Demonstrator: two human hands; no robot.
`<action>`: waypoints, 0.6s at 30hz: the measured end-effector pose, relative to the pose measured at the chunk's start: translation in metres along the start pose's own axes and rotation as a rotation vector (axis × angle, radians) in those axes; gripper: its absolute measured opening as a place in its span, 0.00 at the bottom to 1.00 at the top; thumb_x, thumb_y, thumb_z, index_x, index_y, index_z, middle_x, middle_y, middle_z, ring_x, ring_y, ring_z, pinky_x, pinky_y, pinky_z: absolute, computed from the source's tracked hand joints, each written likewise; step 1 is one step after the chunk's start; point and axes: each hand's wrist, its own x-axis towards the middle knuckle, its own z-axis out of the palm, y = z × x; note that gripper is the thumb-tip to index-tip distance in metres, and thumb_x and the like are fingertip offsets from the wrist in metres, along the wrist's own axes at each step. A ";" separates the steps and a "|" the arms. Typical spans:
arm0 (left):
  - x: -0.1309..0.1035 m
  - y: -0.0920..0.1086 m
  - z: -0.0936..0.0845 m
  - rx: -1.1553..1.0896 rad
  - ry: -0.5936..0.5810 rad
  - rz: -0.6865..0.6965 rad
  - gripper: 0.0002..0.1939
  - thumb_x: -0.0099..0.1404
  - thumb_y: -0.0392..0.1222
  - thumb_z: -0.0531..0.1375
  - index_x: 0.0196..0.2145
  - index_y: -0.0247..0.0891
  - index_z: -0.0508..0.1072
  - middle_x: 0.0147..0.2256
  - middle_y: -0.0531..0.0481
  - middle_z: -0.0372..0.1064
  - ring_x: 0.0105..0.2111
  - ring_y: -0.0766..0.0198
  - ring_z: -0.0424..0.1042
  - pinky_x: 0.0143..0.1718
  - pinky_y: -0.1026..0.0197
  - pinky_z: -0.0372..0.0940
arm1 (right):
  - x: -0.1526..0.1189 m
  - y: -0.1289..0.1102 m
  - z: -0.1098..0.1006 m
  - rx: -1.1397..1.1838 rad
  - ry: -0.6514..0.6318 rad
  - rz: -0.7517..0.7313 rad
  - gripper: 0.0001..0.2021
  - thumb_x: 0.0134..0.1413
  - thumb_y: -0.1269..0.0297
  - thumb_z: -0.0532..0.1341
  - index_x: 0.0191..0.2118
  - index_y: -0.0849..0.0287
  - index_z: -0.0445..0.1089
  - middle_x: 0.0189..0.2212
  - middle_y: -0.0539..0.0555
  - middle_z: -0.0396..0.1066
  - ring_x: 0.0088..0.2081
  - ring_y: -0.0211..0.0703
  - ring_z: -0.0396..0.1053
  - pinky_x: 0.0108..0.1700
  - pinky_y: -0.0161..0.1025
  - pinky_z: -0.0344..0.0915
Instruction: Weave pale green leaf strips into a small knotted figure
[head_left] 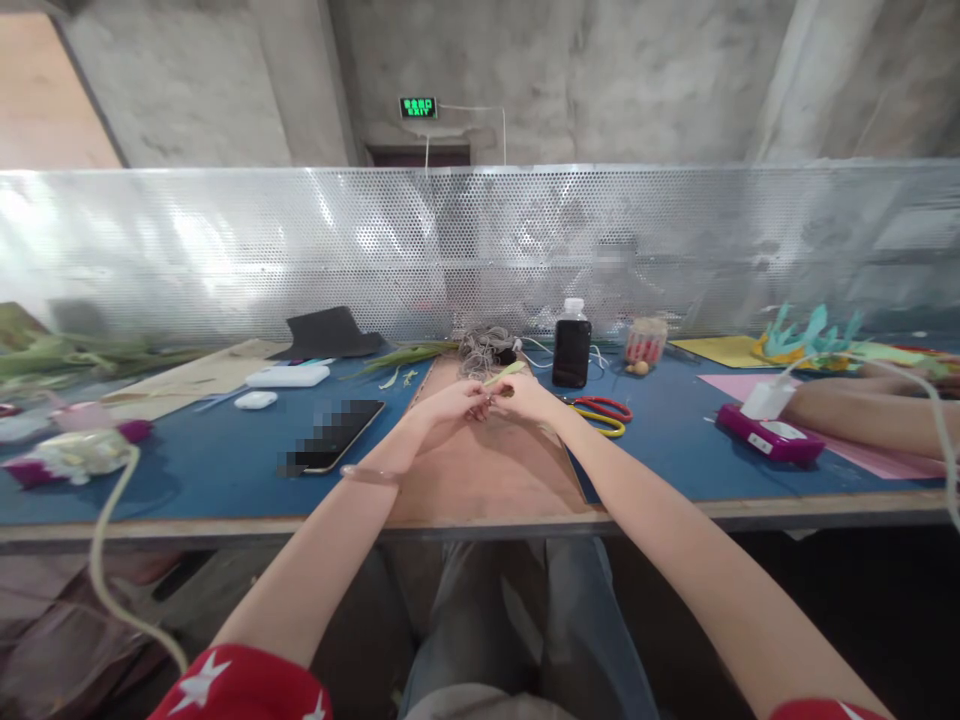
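Note:
My left hand and my right hand meet above the brown board, their fingertips pinched together. Between them is a thin pale green leaf strip, its tip pointing up and to the right. A small brownish bit shows by the right fingers, too small to make out. Just beyond the hands lies a tangled heap of grey cord. Scissors with red and yellow handles rest to the right of my right hand.
A dark phone stands against a clear bottle. Another phone lies on the left. A jar holds red items. Purple power strips flank both sides. Another person's arm rests on pink paper.

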 end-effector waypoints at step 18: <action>0.003 -0.009 -0.003 -0.025 -0.040 0.037 0.11 0.64 0.43 0.53 0.39 0.32 0.67 0.33 0.49 0.67 0.29 0.67 0.68 0.30 0.61 0.66 | -0.005 0.004 -0.016 0.053 -0.118 -0.052 0.11 0.57 0.63 0.55 0.41 0.64 0.66 0.37 0.53 0.68 0.36 0.39 0.68 0.37 0.41 0.67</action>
